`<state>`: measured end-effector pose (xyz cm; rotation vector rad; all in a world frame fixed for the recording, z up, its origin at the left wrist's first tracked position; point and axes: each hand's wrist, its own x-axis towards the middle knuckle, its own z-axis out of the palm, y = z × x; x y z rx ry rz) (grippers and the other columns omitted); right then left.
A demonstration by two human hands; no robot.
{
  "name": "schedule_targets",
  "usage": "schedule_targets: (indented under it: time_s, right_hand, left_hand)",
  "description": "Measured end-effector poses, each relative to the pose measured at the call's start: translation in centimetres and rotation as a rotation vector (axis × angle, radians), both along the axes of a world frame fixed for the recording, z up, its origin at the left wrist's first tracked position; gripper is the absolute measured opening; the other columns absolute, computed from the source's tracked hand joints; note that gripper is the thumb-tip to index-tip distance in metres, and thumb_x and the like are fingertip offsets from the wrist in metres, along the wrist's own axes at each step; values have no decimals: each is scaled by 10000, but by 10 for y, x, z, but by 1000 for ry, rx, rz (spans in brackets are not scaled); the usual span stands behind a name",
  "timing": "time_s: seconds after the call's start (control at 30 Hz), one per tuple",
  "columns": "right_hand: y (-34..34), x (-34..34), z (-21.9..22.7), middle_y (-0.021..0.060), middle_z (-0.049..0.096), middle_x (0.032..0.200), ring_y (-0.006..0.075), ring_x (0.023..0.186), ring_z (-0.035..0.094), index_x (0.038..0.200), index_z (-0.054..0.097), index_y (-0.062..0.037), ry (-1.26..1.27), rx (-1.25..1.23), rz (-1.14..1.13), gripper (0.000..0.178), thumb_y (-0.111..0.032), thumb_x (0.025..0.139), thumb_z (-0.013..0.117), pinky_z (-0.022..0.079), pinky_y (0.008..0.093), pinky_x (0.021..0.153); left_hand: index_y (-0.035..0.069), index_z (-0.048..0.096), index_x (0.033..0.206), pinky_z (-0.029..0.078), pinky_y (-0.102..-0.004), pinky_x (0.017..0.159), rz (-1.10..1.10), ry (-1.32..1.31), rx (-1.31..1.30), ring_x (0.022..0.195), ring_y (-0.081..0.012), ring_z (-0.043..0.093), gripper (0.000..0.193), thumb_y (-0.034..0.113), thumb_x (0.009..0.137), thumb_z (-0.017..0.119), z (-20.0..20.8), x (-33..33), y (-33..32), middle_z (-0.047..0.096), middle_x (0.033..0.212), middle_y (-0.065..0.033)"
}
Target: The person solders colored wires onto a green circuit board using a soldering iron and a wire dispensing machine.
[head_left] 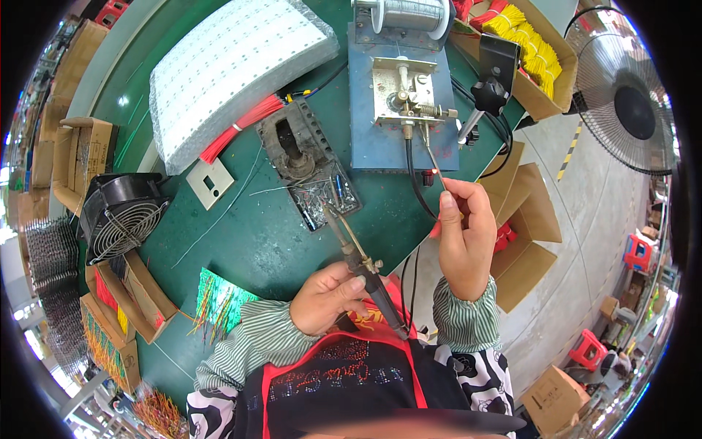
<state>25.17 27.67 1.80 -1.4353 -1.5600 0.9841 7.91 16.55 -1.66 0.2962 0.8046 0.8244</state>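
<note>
My left hand [329, 296] is closed around the dark handle of a soldering iron [376, 293]. The iron's two thin metal prongs point up and left, over the near end of a dark solder-stained tray [329, 194]. My right hand [468, 230] pinches a thin metal-coloured rod [437, 164] between thumb and forefinger, just below the solder feeder [406, 91]. Whether the rod is joined to the feeder I cannot tell. A small red glow shows beside it. Some red material shows below the thumb. A black cable [412, 175] curves down from the feeder.
Behind the feeder stands a solder spool [409, 14]. A bubble-wrapped stack [234, 73] and a red wire bundle [238, 130] lie at the back left. At left are a small black fan [124, 216] and cardboard boxes [142, 293]; a larger fan [632, 110] stands right.
</note>
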Motion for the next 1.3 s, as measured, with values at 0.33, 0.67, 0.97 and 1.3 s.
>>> schedule_targets:
  time_s: [0.33, 0.67, 0.97, 1.3]
  right_hand:
    - [1, 2, -1, 93, 492, 824, 127, 552, 490, 946, 527, 28, 5, -8, 11, 133, -54, 855, 477, 424, 235, 471]
    - [1, 4, -3, 117, 509, 808, 194, 631, 504, 941, 528, 25, -40, -12, 24, 132, -62, 851, 489, 418, 279, 549]
    - [4, 5, -10, 132, 521, 787, 252, 680, 507, 928, 524, 27, -59, 114, 48, 120, -34, 826, 507, 415, 319, 602]
    - [5, 7, -13, 134, 522, 763, 264, 659, 503, 922, 525, 31, -56, 192, 52, 118, -13, 813, 512, 414, 325, 578]
  left_hand:
    - [12, 396, 1167, 513, -327, 739, 7, -18, -40, 1053, -339, 516, 300, 168, 911, 405, -1, 0, 0, 507, 1129, -193]
    - [6, 395, 1156, 523, -297, 681, -19, 7, -23, 1041, -341, 524, 284, 158, 916, 386, -2, -1, 1, 510, 1122, -186]
    - [-5, 370, 1187, 525, -294, 670, -7, 13, -8, 1029, -355, 528, 319, 161, 914, 386, -4, 0, 0, 505, 1131, -206]
    - [-5, 381, 1185, 524, -294, 675, 11, 9, -11, 1007, -307, 537, 320, 158, 911, 395, -3, 1, 0, 501, 1131, -212]
